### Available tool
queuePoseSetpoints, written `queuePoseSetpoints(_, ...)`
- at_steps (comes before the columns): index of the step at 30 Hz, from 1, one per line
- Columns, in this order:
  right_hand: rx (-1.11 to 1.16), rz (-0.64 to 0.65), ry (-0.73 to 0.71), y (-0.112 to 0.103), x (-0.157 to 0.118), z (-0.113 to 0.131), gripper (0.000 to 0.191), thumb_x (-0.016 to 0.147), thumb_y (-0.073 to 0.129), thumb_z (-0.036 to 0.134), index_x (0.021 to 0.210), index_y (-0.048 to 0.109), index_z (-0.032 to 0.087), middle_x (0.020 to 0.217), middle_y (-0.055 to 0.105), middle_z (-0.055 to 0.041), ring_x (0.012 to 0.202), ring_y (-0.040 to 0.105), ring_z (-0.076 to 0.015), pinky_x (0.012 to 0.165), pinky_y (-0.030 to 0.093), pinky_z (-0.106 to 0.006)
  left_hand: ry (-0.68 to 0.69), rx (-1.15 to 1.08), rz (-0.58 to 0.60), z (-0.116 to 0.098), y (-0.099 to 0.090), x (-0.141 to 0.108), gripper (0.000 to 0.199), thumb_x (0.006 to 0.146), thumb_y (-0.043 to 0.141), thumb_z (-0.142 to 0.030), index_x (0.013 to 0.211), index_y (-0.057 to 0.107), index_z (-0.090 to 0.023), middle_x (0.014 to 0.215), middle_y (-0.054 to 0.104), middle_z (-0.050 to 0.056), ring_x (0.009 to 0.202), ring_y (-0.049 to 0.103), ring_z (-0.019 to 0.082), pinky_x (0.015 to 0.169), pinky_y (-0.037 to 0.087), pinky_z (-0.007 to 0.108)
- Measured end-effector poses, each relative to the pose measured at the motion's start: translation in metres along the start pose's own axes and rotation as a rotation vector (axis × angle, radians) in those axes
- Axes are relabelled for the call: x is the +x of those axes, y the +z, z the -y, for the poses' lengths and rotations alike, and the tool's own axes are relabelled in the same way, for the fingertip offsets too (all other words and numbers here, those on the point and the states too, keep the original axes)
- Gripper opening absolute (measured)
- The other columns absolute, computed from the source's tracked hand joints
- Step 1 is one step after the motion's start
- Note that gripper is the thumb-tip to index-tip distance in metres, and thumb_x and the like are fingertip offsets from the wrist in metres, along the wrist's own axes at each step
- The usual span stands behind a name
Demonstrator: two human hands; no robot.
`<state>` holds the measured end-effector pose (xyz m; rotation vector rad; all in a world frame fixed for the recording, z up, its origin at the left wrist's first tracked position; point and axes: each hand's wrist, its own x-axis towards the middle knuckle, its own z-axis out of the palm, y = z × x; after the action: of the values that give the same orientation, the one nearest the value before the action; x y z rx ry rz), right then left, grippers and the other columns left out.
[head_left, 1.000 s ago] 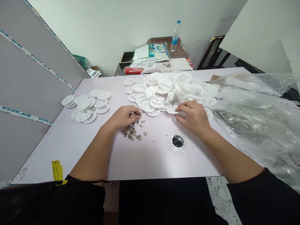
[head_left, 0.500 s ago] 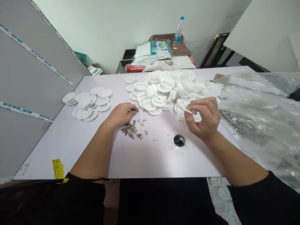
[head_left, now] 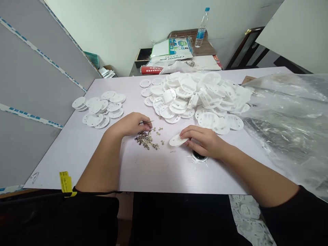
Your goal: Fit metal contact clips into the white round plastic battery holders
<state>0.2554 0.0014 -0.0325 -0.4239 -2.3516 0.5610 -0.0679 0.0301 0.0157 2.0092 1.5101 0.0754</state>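
My right hand [head_left: 205,140] is closed on the edge of a white plastic disc [head_left: 177,140], held just above the table in front of the round cable hole [head_left: 199,156], which the hand partly covers. My left hand [head_left: 138,123] pinches a thin, pointed metal tool [head_left: 148,121], perhaps tweezers; most of it is hidden by the fingers. Under that hand lies a small heap of brass-coloured metal clips [head_left: 145,139], with several loose ones around it. Behind both hands rises a large pile of white discs [head_left: 184,94].
A smaller group of white discs [head_left: 104,107] lies at the left by the grey partition [head_left: 38,78]. Clear plastic bags [head_left: 287,126] cover the table's right side. Behind the table stand a water bottle [head_left: 202,29] and packaging [head_left: 171,51].
My right hand has brought a white disc from the pile down and left, towards the clips. My left hand has shifted slightly over the heap, still gripping the thin tool. The view has moved slightly.
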Motion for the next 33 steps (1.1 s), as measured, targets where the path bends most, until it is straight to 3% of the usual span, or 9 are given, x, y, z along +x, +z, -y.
queuePoseSetpoints(6, 0.000, 0.103, 0.017, -0.004, -0.003, 0.001, 0.014, 0.097, 0.055, 0.023, 0.108, 0.063, 0.019, 0.110, 0.066, -0.0107, 0.091, 0.066, -0.0173, 0.075, 0.054, -0.030, -0.018, 0.093, 0.017, -0.001, -0.006, -0.004, 0.017, 0.075, 0.071, -0.036, 0.090, 0.077, -0.030, 0.091, 0.076, 0.000, 0.080, 0.068, 0.020, 0.063, 0.047, 0.027)
queuePoseSetpoints(13, -0.041, 0.043, 0.130, -0.002, -0.005, -0.001, 0.012, 0.094, 0.055, 0.018, 0.103, 0.064, 0.020, 0.098, 0.063, -0.0055, 0.068, 0.058, -0.0112, 0.057, 0.048, -0.026, 0.029, 0.063, 0.150, -0.006, -0.004, -0.006, 0.015, 0.071, 0.075, -0.038, 0.085, 0.076, -0.032, 0.091, 0.075, -0.002, 0.076, 0.067, 0.019, 0.060, 0.047, 0.026)
queuePoseSetpoints(23, -0.076, -0.020, 0.278, 0.004, -0.004, -0.004, 0.019, 0.091, 0.056, 0.012, 0.105, 0.066, 0.019, 0.090, 0.051, -0.0035, 0.065, 0.055, -0.0104, 0.059, 0.052, -0.028, 0.074, 0.027, 0.228, -0.009, 0.002, -0.003, 0.012, 0.074, 0.071, -0.034, 0.085, 0.075, -0.030, 0.093, 0.074, 0.000, 0.074, 0.068, 0.017, 0.064, 0.050, 0.026)
queuePoseSetpoints(26, -0.036, -0.049, 0.343, 0.004, -0.004, -0.002, 0.022, 0.087, 0.062, 0.014, 0.108, 0.066, 0.021, 0.096, 0.051, -0.0044, 0.065, 0.056, -0.0107, 0.061, 0.055, -0.030, 0.096, 0.025, 0.238, -0.013, 0.003, -0.004, 0.016, 0.073, 0.073, -0.036, 0.088, 0.075, -0.031, 0.096, 0.073, 0.000, 0.069, 0.066, 0.016, 0.061, 0.050, 0.026)
queuePoseSetpoints(30, -0.006, -0.038, 0.430, 0.003, -0.003, 0.000, 0.030, 0.085, 0.065, 0.017, 0.114, 0.064, 0.023, 0.121, 0.052, -0.0102, 0.065, 0.056, -0.0100, 0.063, 0.058, -0.032, 0.136, 0.036, 0.247, -0.018, 0.006, -0.003, 0.013, 0.075, 0.070, -0.035, 0.084, 0.075, -0.028, 0.095, 0.073, 0.001, 0.070, 0.066, 0.016, 0.059, 0.049, 0.026)
queuePoseSetpoints(33, -0.024, -0.012, 0.406, 0.003, -0.003, -0.001, 0.031, 0.085, 0.065, 0.017, 0.115, 0.063, 0.022, 0.112, 0.060, -0.0079, 0.064, 0.056, -0.0109, 0.062, 0.056, -0.031, 0.144, 0.025, 0.234, -0.018, 0.009, -0.001, 0.011, 0.076, 0.067, -0.033, 0.080, 0.076, -0.027, 0.092, 0.073, 0.002, 0.071, 0.067, 0.016, 0.060, 0.049, 0.027)
